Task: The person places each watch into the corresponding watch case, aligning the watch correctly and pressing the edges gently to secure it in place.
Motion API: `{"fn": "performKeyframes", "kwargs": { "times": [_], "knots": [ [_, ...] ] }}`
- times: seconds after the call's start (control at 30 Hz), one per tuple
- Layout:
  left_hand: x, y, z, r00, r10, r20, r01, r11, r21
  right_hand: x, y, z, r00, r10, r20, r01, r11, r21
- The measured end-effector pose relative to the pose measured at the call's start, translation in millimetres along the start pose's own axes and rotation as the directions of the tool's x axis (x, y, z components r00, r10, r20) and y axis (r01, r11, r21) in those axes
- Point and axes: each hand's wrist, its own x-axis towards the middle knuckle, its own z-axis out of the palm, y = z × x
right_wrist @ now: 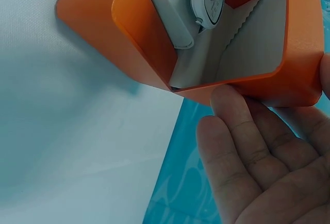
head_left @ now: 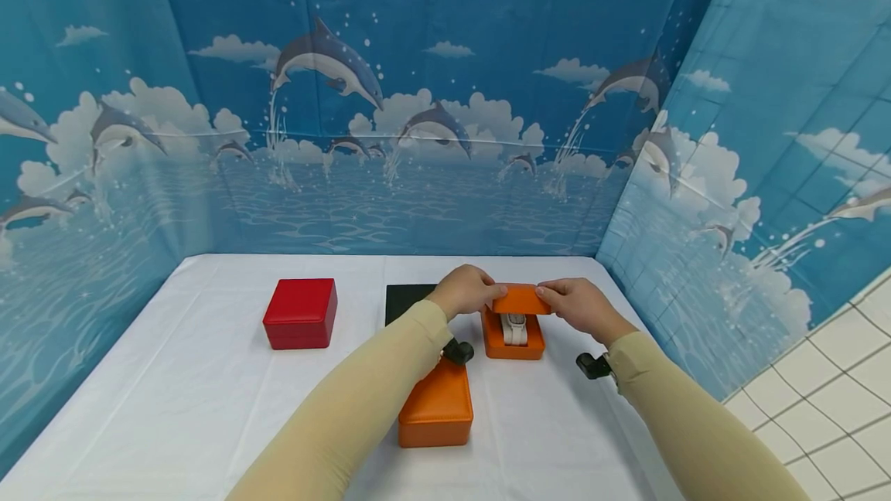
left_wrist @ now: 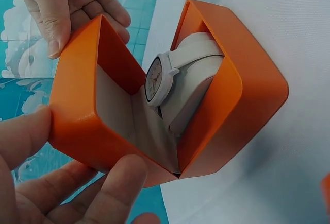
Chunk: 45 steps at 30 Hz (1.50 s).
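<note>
A small orange watch box (head_left: 513, 350) sits half open on the white cloth, its hinged lid (head_left: 520, 300) raised. Inside, a white watch (left_wrist: 160, 79) is strapped round a pale cushion. My left hand (head_left: 465, 291) holds one side of the lid between thumb and fingers. At the lid's opposite side, my right hand (head_left: 583, 306) grips the corner with its thumb on the outside. In the right wrist view, fingertips of the right hand (right_wrist: 273, 162) lie against the lid's edge near the hinge.
A larger orange box (head_left: 435, 412) stands closed in front, partly behind my left sleeve. Beyond that sleeve a black box (head_left: 404, 300) is partly covered. To the left stands a closed red box (head_left: 301, 308). A dolphin-print curtain (head_left: 431, 199) hangs behind the table.
</note>
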Motion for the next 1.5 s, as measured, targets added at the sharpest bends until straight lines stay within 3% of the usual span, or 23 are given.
{"fn": "performKeyframes", "kwargs": {
  "times": [1.5],
  "knots": [
    [-4.6, -6.3, 8.8, 1.000, -0.007, -0.012, 0.007, 1.000, 0.024, -15.3, 16.6, 14.9, 0.999, -0.045, 0.018, 0.044, 0.999, 0.029]
  ]
}}
